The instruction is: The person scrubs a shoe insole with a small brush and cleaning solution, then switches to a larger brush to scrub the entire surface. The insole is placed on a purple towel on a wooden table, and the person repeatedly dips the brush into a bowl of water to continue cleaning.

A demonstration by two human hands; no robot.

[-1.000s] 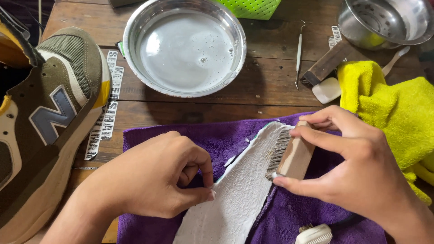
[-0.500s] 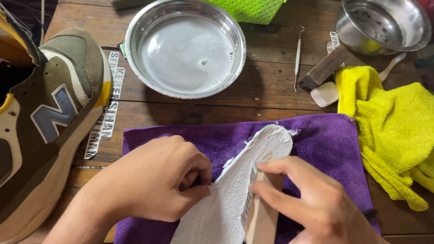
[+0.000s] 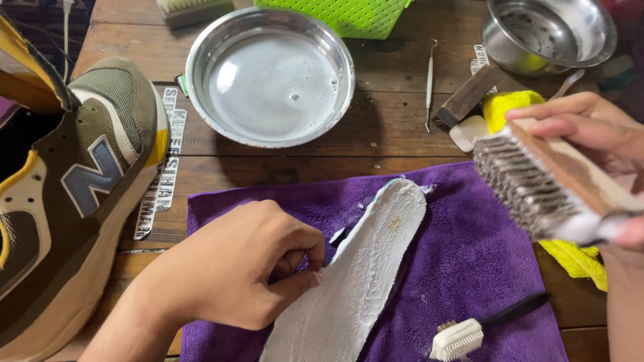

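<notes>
Moved since 0.5 s ago: right hand [image 3: 590, 144] is lifting the wooden brush [image 3: 550, 184] up and off to the right, away from the insole; left hand hasn't shifted.
Insole [image 3: 359, 268]: is lying flat on the purple cloth [image 3: 469, 261], running diagonally, toe end pointing up-right, coated in white foam w/ a small yellowish spot near the toe.
Left hand [image 3: 235, 268]: is curling into a loose fist at the insole's left edge, thumb & forefinger pressing together on that edge approx mid-length, pinning it down.
Right hand fingers [image 3: 557, 114]: are wrapping the brush back from above, bristles facing down-left, foam clinging to the lower end (thumb mostly hidden under the block).
Handling: insole is looking light, thin, floppy & prob slippery w/ all that foam; best hold seems to be the bare rim by the left hand, not the soapy face.
Insole vs fingers: is touching the left fingers; is sitting well apart from the brush, below-left of it.
Nearby: sneaker [image 3: 67, 194] at left, steel bowl [image 3: 270, 77] of water above, small black-handled brush [image 3: 483, 328] on the cloth, yellow cloth [image 3: 577, 258] at right, all on the wooden tabletop [image 3: 396, 141].
</notes>
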